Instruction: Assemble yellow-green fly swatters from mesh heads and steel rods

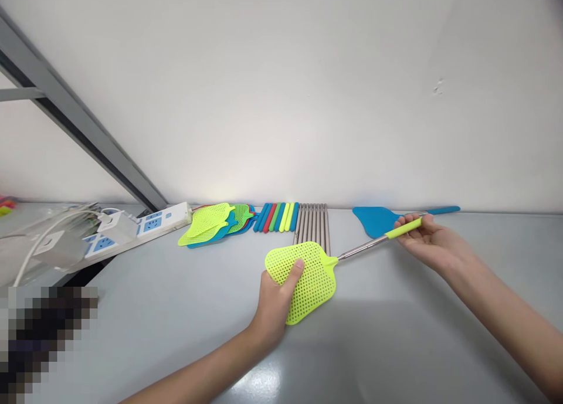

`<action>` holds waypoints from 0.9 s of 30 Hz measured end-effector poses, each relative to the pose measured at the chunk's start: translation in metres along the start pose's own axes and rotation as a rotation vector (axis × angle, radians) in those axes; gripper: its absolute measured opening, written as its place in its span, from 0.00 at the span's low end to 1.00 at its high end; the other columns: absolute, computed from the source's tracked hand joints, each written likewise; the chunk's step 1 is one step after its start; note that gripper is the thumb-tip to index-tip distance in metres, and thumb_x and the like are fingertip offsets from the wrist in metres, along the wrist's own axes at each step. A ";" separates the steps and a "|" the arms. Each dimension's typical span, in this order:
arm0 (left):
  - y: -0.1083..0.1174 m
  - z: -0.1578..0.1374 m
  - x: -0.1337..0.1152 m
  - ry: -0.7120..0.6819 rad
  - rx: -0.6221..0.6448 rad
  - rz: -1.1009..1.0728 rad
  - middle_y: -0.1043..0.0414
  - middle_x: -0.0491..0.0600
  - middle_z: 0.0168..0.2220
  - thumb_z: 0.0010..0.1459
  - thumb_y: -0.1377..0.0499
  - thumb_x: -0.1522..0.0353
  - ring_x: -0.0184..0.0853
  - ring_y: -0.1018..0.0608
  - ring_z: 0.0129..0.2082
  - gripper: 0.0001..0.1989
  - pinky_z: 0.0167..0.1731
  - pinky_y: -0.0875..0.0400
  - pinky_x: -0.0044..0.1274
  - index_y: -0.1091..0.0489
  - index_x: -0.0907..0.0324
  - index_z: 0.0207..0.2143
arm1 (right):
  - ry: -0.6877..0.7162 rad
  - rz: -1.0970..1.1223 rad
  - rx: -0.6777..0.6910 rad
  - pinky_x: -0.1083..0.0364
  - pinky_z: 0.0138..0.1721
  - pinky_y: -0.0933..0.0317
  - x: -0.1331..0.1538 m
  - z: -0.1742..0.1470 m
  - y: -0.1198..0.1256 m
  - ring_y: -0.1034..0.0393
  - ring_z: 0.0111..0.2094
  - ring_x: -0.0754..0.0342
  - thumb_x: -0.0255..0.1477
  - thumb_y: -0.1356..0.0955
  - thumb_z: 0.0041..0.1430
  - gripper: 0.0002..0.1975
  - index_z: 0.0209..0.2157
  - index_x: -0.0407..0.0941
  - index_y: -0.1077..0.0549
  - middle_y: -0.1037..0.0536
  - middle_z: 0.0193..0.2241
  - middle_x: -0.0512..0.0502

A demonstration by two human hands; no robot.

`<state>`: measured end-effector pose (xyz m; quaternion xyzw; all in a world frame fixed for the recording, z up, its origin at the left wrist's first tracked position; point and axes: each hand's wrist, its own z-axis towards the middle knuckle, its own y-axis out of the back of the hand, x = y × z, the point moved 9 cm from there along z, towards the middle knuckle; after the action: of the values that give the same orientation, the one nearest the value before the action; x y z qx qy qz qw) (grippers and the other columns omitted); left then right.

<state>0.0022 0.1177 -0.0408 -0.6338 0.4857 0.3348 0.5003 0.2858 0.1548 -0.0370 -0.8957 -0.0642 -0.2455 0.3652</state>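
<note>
A lime-yellow fly swatter (312,284) is held slantwise over the grey tabletop (396,357), its perforated head to the left and its lime-yellow grip (404,228) to the right, a shiny metal shaft (363,250) joining them. The left hand (273,301) pinches the head, thumb on top of the mesh, its other fingers mostly hidden. The right hand (433,243) has its fingers closed around the far part of the grip.

Just behind the lime-yellow fly swatter stands a side-by-side row of metal rods (313,219), their near ends partly covered by its head in this view. Behind it and slightly left is a row of blue, red, green and yellow grips (276,217). Farther left of it are overlapping perforated swatter heads (206,223) in yellow, blue and green, and beyond those a white power strip (173,217) with blue socket panels. Behind its grip lies a blue fly swatter (376,221), partly hidden by the right hand. The white wall (308,99) rises behind it all
</note>
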 end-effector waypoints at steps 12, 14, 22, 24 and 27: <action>0.001 -0.003 0.000 -0.012 -0.043 0.125 0.29 0.56 0.38 0.46 0.43 0.61 0.39 0.26 0.36 0.18 0.36 0.31 0.28 0.33 0.63 0.38 | 0.148 0.146 0.182 0.63 0.10 0.54 -0.004 -0.018 -0.012 0.58 0.12 0.63 0.21 0.49 0.53 0.12 0.18 0.44 0.51 0.53 0.15 0.56; 0.001 -0.003 -0.001 -0.025 -0.044 0.136 0.29 0.55 0.38 0.46 0.43 0.61 0.39 0.26 0.36 0.18 0.36 0.31 0.28 0.33 0.63 0.38 | 0.145 0.162 0.191 0.63 0.10 0.55 -0.003 -0.019 -0.011 0.58 0.12 0.64 0.23 0.48 0.54 0.12 0.18 0.44 0.51 0.54 0.15 0.56; 0.000 -0.004 0.002 -0.002 -0.042 0.137 0.29 0.55 0.39 0.46 0.43 0.60 0.39 0.26 0.37 0.19 0.36 0.31 0.27 0.33 0.62 0.39 | 0.123 0.198 0.239 0.63 0.10 0.56 -0.020 -0.028 -0.015 0.59 0.12 0.64 0.26 0.48 0.55 0.12 0.18 0.44 0.51 0.55 0.14 0.57; -0.001 -0.005 0.003 0.009 -0.040 0.138 0.30 0.55 0.39 0.46 0.43 0.60 0.39 0.27 0.37 0.19 0.36 0.31 0.27 0.33 0.62 0.39 | 0.054 0.210 0.171 0.63 0.10 0.57 -0.033 -0.025 -0.007 0.60 0.11 0.64 0.25 0.49 0.54 0.11 0.18 0.44 0.52 0.56 0.14 0.57; -0.001 -0.003 0.003 0.015 -0.036 0.131 0.30 0.56 0.40 0.46 0.43 0.60 0.39 0.27 0.37 0.19 0.36 0.32 0.27 0.33 0.62 0.39 | 0.023 0.207 0.140 0.63 0.10 0.56 -0.040 -0.021 -0.001 0.59 0.11 0.63 0.23 0.51 0.53 0.11 0.19 0.44 0.54 0.56 0.14 0.57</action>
<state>0.0044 0.1135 -0.0423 -0.6120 0.5236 0.3707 0.4624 0.2426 0.1438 -0.0424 -0.8669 0.0156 -0.2117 0.4511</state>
